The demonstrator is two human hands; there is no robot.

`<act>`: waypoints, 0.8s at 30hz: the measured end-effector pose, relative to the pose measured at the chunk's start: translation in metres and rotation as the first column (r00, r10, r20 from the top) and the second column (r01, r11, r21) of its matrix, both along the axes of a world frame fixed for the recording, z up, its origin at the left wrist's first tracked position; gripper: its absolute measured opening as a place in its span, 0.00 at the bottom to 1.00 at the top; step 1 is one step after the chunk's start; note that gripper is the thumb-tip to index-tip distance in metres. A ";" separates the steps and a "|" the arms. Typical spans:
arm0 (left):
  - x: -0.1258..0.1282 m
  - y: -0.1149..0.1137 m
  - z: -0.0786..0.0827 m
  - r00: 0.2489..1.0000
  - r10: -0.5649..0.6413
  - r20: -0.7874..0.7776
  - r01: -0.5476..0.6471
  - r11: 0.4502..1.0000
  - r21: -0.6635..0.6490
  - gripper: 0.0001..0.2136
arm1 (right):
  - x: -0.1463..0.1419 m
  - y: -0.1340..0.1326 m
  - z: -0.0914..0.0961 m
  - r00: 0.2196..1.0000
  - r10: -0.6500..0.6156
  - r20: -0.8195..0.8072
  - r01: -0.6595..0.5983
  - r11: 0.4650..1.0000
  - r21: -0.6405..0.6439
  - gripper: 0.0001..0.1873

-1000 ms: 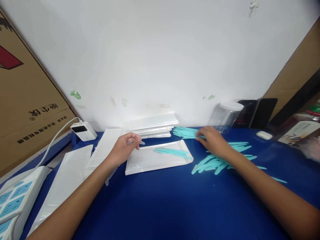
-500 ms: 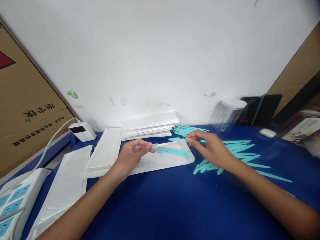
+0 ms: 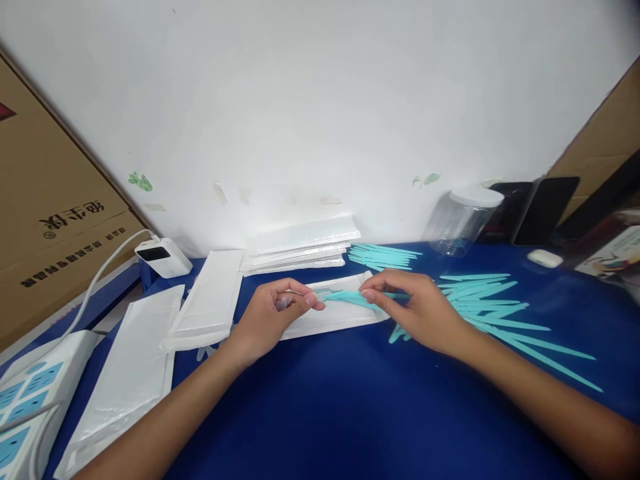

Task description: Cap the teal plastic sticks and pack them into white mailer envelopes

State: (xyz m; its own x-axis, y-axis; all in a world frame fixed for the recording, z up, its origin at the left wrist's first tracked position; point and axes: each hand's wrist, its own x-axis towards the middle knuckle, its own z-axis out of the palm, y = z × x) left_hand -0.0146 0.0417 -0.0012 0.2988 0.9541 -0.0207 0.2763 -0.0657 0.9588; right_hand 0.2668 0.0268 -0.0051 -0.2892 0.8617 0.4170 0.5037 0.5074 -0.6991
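Note:
My left hand (image 3: 280, 308) is closed in a pinch on one end of a small bunch of slim, flat teal sticks (image 3: 345, 297), where a translucent piece shows by the fingertips. My right hand (image 3: 410, 300) pinches the other end of the bunch with thumb and fingers. How many sticks each hand grips is hidden. Below both hands lies a white padded envelope (image 3: 325, 321). A loose fan of teal sticks (image 3: 495, 303) spreads to the right of my right hand, and a neater pile of sticks (image 3: 383, 255) lies behind it.
A stack of white envelopes (image 3: 300, 248) leans by the wall, with more envelopes (image 3: 205, 300) at left. Around them are a white device (image 3: 163, 257), a power strip (image 3: 45, 387), a lidded clear jar (image 3: 465, 223), a black phone (image 3: 545, 210) and a white case (image 3: 545, 258).
My right hand has come left and slightly down, onto the far end of the bunch held by my left hand. My left hand has shifted slightly right.

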 end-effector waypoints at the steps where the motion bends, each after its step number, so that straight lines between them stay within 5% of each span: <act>1: 0.000 0.000 0.000 1.000 -0.011 -0.001 0.011 1.000 0.008 0.15 | -0.001 -0.001 0.000 1.000 0.003 -0.004 -0.003 1.000 -0.006 0.13; 16: 0.011 -0.013 0.000 0.996 -0.081 0.024 0.081 0.997 -0.008 0.14 | -0.013 -0.014 -0.003 0.998 0.040 -0.053 -0.048 0.988 -0.147 0.10; 24: 0.005 -0.002 -0.003 0.989 0.111 -0.098 -0.104 0.992 0.075 0.19 | -0.004 -0.002 -0.015 0.997 0.026 0.068 -0.027 1.000 0.013 0.10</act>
